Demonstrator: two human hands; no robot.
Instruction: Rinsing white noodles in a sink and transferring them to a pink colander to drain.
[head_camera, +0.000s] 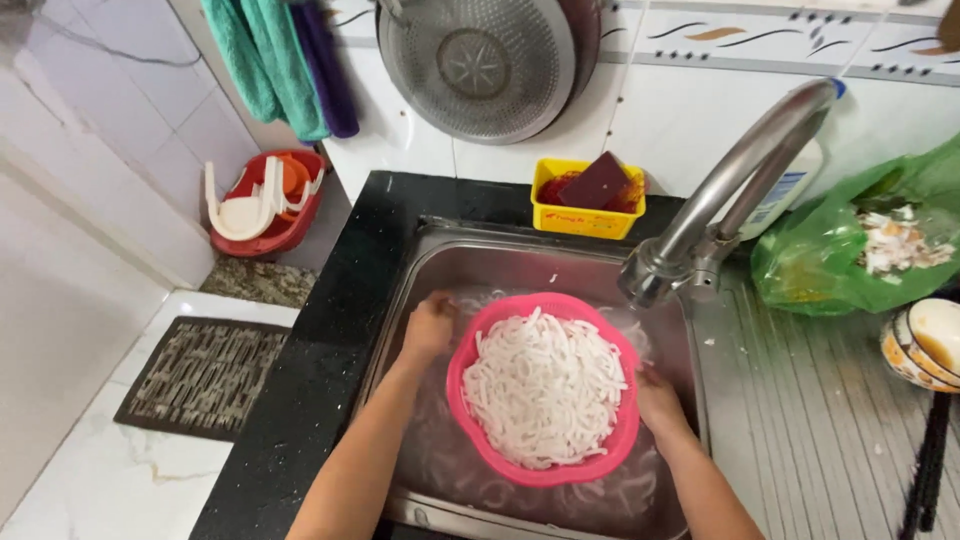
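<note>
A pink plastic colander (470, 350) full of white sliced strips (545, 385) hangs tilted over the steel sink (500, 265). My left hand (430, 325) grips its upper left rim. My right hand (657, 398) holds the right rim, partly hidden behind it. Water with more white strips lies in the sink under the colander. A steel tap (715, 190) arches over the sink from the right.
A yellow tub (585, 218) with a dark sponge sits behind the sink. A green bag (830, 260) of scraps and stacked bowls (925, 340) rest on the right drainboard. A pan hangs on the tiled wall. A red basin (265, 205) and a mat (205, 375) lie on the floor at left.
</note>
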